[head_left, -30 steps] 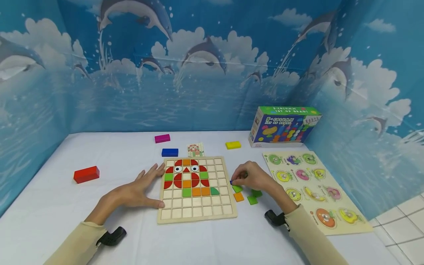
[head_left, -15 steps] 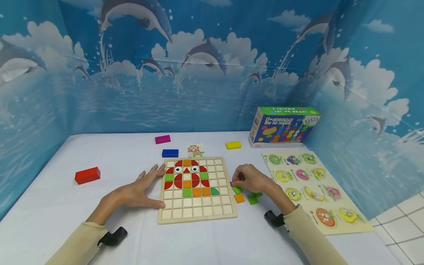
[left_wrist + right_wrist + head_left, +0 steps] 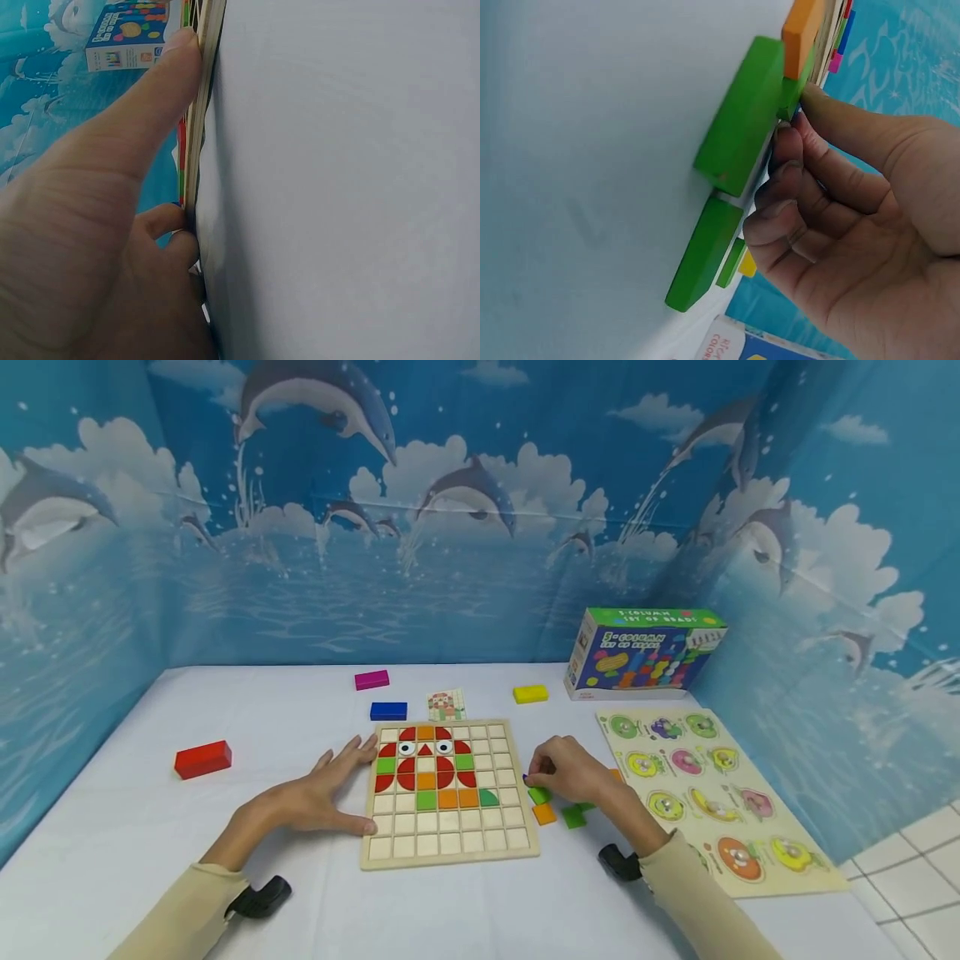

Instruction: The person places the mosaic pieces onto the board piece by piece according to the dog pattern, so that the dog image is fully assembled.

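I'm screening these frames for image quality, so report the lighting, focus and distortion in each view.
Head view: even, bright light, soft shadows under the left hand; wide-angle bending of the backdrop edges. Left wrist view: the hand fills the frame, close and soft, against the wooden board; white table nearly featureless. Right wrist view: green pieces sharp, right hand partly shadowed.
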Demonstrator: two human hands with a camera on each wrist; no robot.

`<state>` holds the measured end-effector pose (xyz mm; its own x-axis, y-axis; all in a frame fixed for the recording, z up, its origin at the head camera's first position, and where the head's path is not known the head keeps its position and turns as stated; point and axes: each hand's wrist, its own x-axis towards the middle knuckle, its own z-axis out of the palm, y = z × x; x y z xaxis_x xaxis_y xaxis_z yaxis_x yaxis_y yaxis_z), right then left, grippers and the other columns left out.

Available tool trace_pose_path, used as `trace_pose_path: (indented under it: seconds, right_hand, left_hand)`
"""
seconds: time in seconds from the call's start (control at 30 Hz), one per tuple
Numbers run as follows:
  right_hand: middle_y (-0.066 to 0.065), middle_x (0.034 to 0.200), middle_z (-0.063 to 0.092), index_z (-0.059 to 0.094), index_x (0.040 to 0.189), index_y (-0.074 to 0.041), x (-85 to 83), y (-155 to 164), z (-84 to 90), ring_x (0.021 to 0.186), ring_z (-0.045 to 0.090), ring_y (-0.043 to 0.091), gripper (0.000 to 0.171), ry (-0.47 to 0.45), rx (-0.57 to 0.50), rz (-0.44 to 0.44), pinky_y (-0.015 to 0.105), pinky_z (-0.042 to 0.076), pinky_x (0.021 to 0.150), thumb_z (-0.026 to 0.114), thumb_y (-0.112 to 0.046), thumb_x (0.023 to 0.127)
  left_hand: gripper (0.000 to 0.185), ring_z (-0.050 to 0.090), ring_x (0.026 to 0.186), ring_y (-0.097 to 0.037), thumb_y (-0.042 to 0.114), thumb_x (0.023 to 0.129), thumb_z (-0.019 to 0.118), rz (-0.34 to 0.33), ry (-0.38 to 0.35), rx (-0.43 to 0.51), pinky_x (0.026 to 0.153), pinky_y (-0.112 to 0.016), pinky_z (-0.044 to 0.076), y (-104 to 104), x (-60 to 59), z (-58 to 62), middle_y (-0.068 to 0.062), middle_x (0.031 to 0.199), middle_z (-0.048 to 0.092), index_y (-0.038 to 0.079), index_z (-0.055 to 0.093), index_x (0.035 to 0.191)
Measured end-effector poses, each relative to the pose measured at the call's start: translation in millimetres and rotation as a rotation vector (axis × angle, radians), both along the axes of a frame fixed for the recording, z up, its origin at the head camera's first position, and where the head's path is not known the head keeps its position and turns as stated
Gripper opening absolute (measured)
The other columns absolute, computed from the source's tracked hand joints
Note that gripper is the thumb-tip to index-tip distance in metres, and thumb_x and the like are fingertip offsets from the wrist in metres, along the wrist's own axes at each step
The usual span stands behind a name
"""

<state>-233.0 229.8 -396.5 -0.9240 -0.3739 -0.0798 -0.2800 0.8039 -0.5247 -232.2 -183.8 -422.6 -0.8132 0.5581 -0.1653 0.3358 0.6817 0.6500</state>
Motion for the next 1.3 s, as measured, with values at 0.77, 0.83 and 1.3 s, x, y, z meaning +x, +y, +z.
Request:
trace_pose_path:
  seconds: [0.77,0.83,1.3]
  right_hand:
    - [0.005,0.098,0.082,0.084,0.103,-0.002,-4.3,5,3.0,0.085,0.070,0.013,0.010,-0.055,-0.269,0.163,0.023,0.060,0.076,0.075,-0.001,0.100]
    - [0.005,0.099,0.082,0.085,0.103,-0.001,-3.0,3,2.0,0.087,0.071,0.013,0.009,-0.063,-0.282,0.176,0.023,0.061,0.080,0.076,-0.002,0.099]
    - [-0.001,0.086,0.081,0.086,0.091,-0.008,3.1,-11,-2.8,0.073,0.065,0.008,0.006,-0.028,-0.287,0.189,0.022,0.057,0.066,0.084,-0.004,0.093]
  left_hand:
    - [0.128,-0.006,0.163,-0.052,0.050,0.082,0.093,0.029,-0.031,-0.015,0.127,-0.075,-0.001,0,1.4,1.1,-0.022,0.180,0.000,0.019,0.012,0.175]
    - [0.128,-0.006,0.163,-0.052,0.050,0.082,0.093,0.029,-0.029,-0.016,0.127,-0.075,-0.001,0,1.1,1.3,-0.022,0.180,0.000,0.019,0.012,0.175]
    - [0.128,-0.005,0.165,-0.045,0.047,0.083,0.093,-0.020,0.006,0.022,0.129,-0.071,-0.006,-1,-0.9,0.0,-0.021,0.180,0.007,0.010,0.011,0.174]
